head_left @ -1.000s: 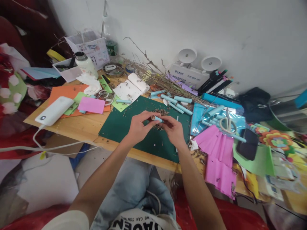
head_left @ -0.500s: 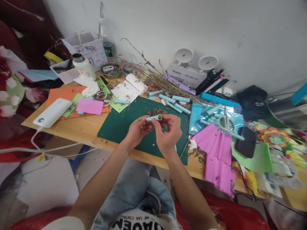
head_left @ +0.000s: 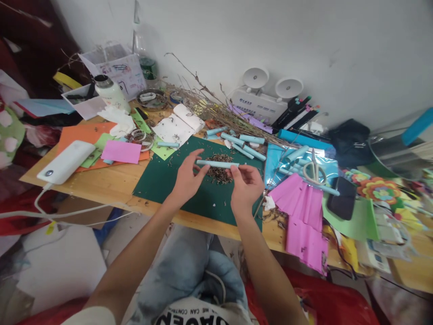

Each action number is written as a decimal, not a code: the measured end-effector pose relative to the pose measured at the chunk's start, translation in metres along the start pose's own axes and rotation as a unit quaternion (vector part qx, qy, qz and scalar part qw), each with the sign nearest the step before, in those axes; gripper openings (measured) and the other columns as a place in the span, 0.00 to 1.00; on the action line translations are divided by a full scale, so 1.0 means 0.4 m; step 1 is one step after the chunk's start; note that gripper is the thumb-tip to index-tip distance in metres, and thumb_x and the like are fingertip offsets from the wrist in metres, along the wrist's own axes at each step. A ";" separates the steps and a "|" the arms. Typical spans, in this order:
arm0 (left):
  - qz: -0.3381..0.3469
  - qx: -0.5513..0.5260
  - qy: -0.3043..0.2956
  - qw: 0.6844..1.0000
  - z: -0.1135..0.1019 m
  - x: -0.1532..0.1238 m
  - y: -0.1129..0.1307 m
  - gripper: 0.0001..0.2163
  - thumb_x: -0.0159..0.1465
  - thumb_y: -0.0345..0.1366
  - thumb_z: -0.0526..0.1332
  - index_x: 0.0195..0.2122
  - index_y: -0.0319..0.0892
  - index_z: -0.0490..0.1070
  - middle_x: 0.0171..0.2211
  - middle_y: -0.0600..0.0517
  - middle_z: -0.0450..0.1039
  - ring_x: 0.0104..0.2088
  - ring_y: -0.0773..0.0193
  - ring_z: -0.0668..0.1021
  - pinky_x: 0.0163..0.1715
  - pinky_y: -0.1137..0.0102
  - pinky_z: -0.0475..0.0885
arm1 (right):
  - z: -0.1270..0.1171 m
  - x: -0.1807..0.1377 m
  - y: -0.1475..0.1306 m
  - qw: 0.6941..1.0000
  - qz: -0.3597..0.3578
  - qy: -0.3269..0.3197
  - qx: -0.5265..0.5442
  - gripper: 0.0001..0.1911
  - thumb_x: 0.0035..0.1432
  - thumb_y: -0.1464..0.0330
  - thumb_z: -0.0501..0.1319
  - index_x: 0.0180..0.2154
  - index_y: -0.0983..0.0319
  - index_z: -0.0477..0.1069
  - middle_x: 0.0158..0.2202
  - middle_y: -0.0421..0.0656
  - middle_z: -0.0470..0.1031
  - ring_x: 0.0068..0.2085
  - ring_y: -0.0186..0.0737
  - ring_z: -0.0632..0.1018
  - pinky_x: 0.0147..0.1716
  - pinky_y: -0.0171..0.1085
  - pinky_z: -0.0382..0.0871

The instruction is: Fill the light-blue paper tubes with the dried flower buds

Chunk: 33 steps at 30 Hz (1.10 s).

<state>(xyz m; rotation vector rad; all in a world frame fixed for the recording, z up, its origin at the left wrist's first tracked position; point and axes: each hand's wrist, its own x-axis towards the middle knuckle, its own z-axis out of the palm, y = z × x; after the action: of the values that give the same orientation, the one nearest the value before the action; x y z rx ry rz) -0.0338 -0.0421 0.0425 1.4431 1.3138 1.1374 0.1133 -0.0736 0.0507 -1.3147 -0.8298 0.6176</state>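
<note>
Far to the left of the fingers is one white power bank (head_left: 66,162) with a cord, lying on the wooden worktop (head_left: 111,186). Behind it stands one white bottle (head_left: 113,95) with no cap on. Nearer to the fingers is one pink sheet (head_left: 122,152), and then one short blue roll (head_left: 168,145) on green paper.

The left hand (head_left: 188,176) is over a dark green mat (head_left: 162,183). Its thumb is at the left end of one long blue paper tube (head_left: 218,164), and its pointing finger is up off the tube. I can't tell how tight that hand is. The tube lies sideways between the two hands. Just under it is one pile of little brown bits (head_left: 221,176), and the tube hides part of it.

Behind the fingers are at least five loose blue tubes (head_left: 254,152), with a bunch of dry twigs (head_left: 216,110) farther back. The right hand (head_left: 247,187) pinches the tube's right end, thumb and finger closed on it.

Behind that hand is one white box (head_left: 259,104) with two round tops. To its right are pink folded paper (head_left: 306,221), one pair of scissors (head_left: 314,172) and one dark phone (head_left: 341,198).
</note>
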 end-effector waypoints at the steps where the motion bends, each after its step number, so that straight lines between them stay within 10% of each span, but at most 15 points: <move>1: 0.060 0.076 -0.015 0.995 -0.006 0.010 -0.002 0.16 0.62 0.39 0.63 0.51 0.47 0.72 0.51 0.46 0.72 0.40 0.62 0.77 0.38 0.69 0.71 | 0.002 0.013 0.001 0.999 0.023 -0.021 0.010 0.14 0.54 0.57 0.67 0.35 0.59 0.68 0.29 0.40 0.77 0.31 0.41 0.81 0.35 0.41 0.78; 7: 0.112 0.374 -0.063 0.918 -0.056 0.077 -0.021 0.12 0.70 0.42 0.53 0.47 0.46 0.73 0.42 0.47 0.75 0.42 0.56 0.76 0.40 0.66 0.69 | -0.074 0.148 0.029 0.976 -0.011 -0.124 -0.179 0.16 0.60 0.56 0.59 0.38 0.62 0.74 0.35 0.46 0.80 0.34 0.43 0.80 0.38 0.42 0.74; 13: 0.111 0.463 -0.079 0.876 -0.042 0.173 -0.051 0.15 0.72 0.40 0.47 0.52 0.42 0.66 0.45 0.42 0.73 0.44 0.53 0.76 0.39 0.65 0.70 | -0.158 0.283 0.086 0.799 -0.126 -0.112 -0.578 0.15 0.60 0.69 0.57 0.45 0.67 0.76 0.44 0.56 0.78 0.46 0.53 0.75 0.46 0.47 0.66; 19: 0.161 0.452 -0.089 0.873 0.049 0.263 -0.080 0.14 0.71 0.38 0.49 0.53 0.41 0.68 0.46 0.40 0.71 0.47 0.50 0.74 0.43 0.60 0.71 | -0.130 0.309 0.132 0.747 -0.133 -0.138 -0.637 0.15 0.62 0.68 0.57 0.47 0.68 0.74 0.46 0.59 0.75 0.48 0.54 0.72 0.46 0.46 0.64; 23: 0.171 0.441 -0.106 0.875 0.077 0.292 -0.100 0.13 0.70 0.37 0.52 0.51 0.43 0.72 0.45 0.40 0.71 0.49 0.49 0.73 0.46 0.58 0.71 | -0.133 0.309 0.129 0.762 -0.143 -0.142 -0.616 0.12 0.61 0.71 0.56 0.44 0.66 0.74 0.45 0.57 0.76 0.48 0.53 0.73 0.46 0.46 0.65; 27: 0.181 0.424 -0.090 0.883 0.079 0.289 -0.112 0.13 0.69 0.36 0.54 0.50 0.43 0.75 0.44 0.41 0.71 0.50 0.48 0.72 0.49 0.55 0.71 | -0.159 0.294 0.119 0.877 -0.111 -0.097 -0.457 0.10 0.60 0.69 0.57 0.41 0.63 0.75 0.35 0.49 0.78 0.39 0.47 0.76 0.43 0.45 0.68; 30: 0.192 0.419 -0.074 0.885 0.076 0.280 -0.116 0.14 0.68 0.36 0.56 0.51 0.43 0.75 0.44 0.41 0.72 0.51 0.47 0.71 0.49 0.54 0.71 | -0.173 0.281 0.125 0.975 0.009 -0.053 -0.216 0.10 0.56 0.64 0.60 0.37 0.62 0.76 0.29 0.43 0.78 0.31 0.40 0.75 0.36 0.41 0.70; 33: 0.199 0.406 -0.064 0.890 0.072 0.275 -0.119 0.14 0.68 0.34 0.55 0.50 0.42 0.76 0.42 0.41 0.73 0.49 0.48 0.72 0.49 0.54 0.71 | -0.177 0.272 0.129 0.987 0.153 -0.037 -0.033 0.11 0.49 0.61 0.67 0.32 0.62 0.75 0.24 0.40 0.76 0.26 0.34 0.73 0.29 0.36 0.69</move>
<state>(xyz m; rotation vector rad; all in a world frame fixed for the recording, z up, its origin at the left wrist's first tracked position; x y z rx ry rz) -0.0125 0.0711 -0.0017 2.4435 1.5183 0.7146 0.2369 -0.0193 0.0156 -1.5015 -0.7184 0.8908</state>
